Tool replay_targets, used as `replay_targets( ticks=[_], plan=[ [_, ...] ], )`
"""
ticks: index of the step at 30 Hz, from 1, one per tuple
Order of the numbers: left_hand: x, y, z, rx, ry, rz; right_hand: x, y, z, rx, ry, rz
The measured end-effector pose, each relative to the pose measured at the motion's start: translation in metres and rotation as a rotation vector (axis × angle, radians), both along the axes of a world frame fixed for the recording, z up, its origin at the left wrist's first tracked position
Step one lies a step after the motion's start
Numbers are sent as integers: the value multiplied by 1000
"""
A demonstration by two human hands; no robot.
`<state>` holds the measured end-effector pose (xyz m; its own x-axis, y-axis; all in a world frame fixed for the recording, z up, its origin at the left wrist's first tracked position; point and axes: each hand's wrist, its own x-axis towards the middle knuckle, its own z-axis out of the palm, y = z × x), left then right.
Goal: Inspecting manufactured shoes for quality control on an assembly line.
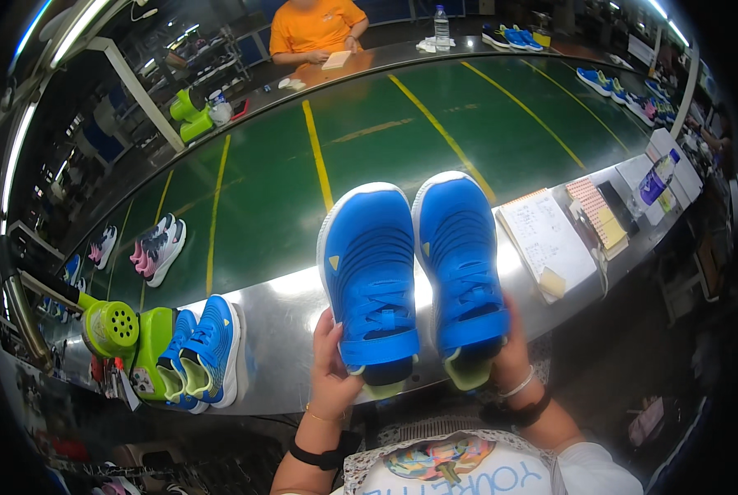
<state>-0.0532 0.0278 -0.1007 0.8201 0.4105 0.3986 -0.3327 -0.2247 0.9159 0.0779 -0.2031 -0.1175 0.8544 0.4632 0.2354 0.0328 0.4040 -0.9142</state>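
Observation:
Two blue sneakers with white soles are held up side by side in front of me, toes pointing away and their tops showing. My left hand (pixel 331 363) grips the left sneaker (pixel 373 272) by its outer heel side. On the outer heel side of the right sneaker (pixel 461 264), my right hand (pixel 513 346) is closed, its fingers mostly hidden behind the shoe. Each sneaker has a strap across the ankle and a pale green heel lining. Another pair of blue sneakers (pixel 212 351) stands on the metal ledge to the left.
A green belt (pixel 270 190) with yellow lines runs beyond the metal ledge (pixel 286 363). Pink-and-grey shoes (pixel 159 250) lie on it. A lime-green machine (pixel 130 338) stands left; a notebook (pixel 546 235) and purple-labelled bottle (pixel 656 177) lie right. A person in orange (pixel 315 33) works across.

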Motion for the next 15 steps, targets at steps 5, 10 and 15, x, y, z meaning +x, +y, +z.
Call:
replay_targets(
  ticks=[5, 10, 15],
  plan=[
    [-5, -11, 18, -661, 150, -88, 2, -5, -3, 167, 357, 75],
    [4, -5, 10, 90, 47, 86, -1, -9, 28, -294, -402, -193],
    [1, -24, 53, 720, 332, 404, -9, 0, 76, -969, -754, -311]
  ],
)
